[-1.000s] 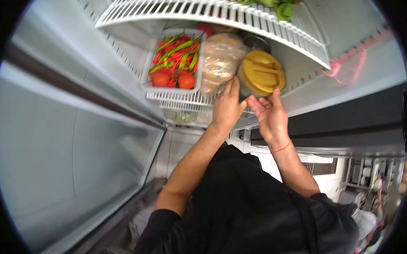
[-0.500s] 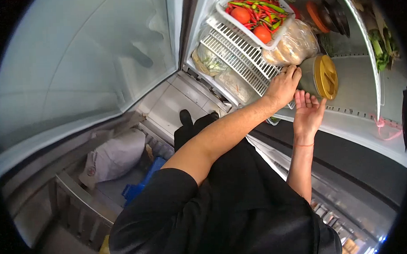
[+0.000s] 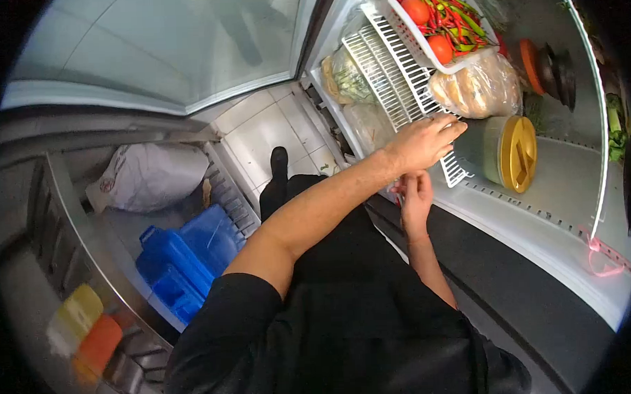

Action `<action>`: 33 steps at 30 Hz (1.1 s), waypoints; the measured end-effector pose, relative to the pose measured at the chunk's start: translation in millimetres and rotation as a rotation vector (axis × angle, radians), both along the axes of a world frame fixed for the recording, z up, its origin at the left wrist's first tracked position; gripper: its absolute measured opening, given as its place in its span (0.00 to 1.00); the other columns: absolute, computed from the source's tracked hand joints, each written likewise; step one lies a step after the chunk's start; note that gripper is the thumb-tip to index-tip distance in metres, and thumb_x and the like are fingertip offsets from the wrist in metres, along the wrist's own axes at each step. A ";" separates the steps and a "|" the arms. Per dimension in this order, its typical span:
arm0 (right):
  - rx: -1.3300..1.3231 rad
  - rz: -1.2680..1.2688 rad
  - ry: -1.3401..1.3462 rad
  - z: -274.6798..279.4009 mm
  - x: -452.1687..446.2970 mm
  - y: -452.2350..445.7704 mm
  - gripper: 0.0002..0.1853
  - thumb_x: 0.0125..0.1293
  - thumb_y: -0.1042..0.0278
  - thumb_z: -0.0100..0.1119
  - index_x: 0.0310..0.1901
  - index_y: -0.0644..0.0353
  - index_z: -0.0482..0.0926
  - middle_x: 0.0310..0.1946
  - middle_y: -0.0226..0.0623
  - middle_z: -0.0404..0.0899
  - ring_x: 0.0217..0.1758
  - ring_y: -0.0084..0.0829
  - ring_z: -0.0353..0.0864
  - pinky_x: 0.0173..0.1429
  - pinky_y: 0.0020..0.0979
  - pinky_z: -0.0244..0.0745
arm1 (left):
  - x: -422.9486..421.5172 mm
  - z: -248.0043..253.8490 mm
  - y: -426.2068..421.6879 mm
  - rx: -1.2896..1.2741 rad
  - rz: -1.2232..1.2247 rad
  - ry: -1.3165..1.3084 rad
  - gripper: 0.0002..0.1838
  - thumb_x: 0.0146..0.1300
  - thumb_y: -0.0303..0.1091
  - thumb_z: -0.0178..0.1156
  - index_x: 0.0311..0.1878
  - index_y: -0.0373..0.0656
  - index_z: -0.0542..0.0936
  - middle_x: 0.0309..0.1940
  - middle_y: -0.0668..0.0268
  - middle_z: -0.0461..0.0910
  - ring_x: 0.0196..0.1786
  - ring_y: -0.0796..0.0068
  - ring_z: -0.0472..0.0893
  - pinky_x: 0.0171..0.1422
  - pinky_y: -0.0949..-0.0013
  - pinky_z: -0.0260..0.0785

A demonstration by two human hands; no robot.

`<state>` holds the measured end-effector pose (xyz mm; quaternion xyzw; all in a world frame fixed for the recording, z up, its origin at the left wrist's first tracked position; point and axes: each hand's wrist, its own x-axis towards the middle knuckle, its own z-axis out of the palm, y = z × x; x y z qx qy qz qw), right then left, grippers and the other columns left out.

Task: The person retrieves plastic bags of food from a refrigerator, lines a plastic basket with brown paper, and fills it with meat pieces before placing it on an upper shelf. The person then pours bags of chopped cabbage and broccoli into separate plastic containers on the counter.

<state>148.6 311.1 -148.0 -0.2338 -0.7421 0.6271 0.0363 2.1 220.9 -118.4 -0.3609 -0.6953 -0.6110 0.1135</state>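
Observation:
A jar with a yellow lid (image 3: 518,154) lies on its side in the fridge, its lid facing right. My left hand (image 3: 428,143) is just left of the jar, over the front of the white wire shelf (image 3: 455,170), fingers loosely bent and apart, holding nothing visible. Below it, by the fridge's front edge, my right hand (image 3: 416,197) has its fingers curled together; whatever they hold, if anything, is hidden. A plastic bag of pale food (image 3: 477,87) rests beyond the jar.
A white basket (image 3: 411,44) holds red and green chillies and tomatoes. Bagged greens (image 3: 349,78) sit under the wire shelf. The glass door (image 3: 185,49) stands open on the left. A blue plastic container (image 3: 185,257) and a white sack (image 3: 151,176) lie in a metal sink-like bench.
Both hands have come away from the jar, which stays in the fridge. My right hand has moved left and its fingers have curled in. The view has shifted.

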 end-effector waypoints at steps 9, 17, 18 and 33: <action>0.823 0.394 -0.078 -132.1 -129.8 0.4 0.38 0.72 0.57 0.61 0.76 0.71 0.60 0.73 0.57 0.66 0.76 0.53 0.66 0.77 0.48 0.63 | 22.3 -94.4 -59.1 0.243 0.654 -0.477 0.30 0.62 0.29 0.68 0.68 0.38 0.74 0.62 0.50 0.76 0.64 0.51 0.78 0.68 0.55 0.72; 1.071 0.043 -0.117 -230.1 -272.3 -59.5 0.43 0.71 0.32 0.56 0.65 0.73 0.78 0.59 0.68 0.80 0.62 0.64 0.80 0.68 0.50 0.73 | -50.5 -365.4 -79.2 0.182 0.417 -1.244 0.38 0.70 0.51 0.66 0.74 0.38 0.67 0.67 0.50 0.74 0.63 0.53 0.79 0.66 0.54 0.73; 1.025 0.048 -0.156 -239.5 -286.4 -59.3 0.42 0.72 0.32 0.53 0.66 0.69 0.78 0.60 0.65 0.80 0.64 0.61 0.80 0.69 0.48 0.73 | -65.9 -376.7 -74.0 0.200 0.364 -1.232 0.39 0.70 0.54 0.65 0.74 0.40 0.67 0.68 0.50 0.74 0.61 0.52 0.80 0.66 0.53 0.74; 1.158 0.018 0.151 -310.4 -296.0 -28.7 0.31 0.74 0.48 0.59 0.62 0.73 0.78 0.57 0.68 0.80 0.61 0.65 0.79 0.69 0.52 0.71 | -161.1 -419.9 -33.1 1.042 -0.190 -1.546 0.58 0.68 0.78 0.53 0.83 0.41 0.49 0.77 0.51 0.56 0.79 0.44 0.61 0.74 0.31 0.63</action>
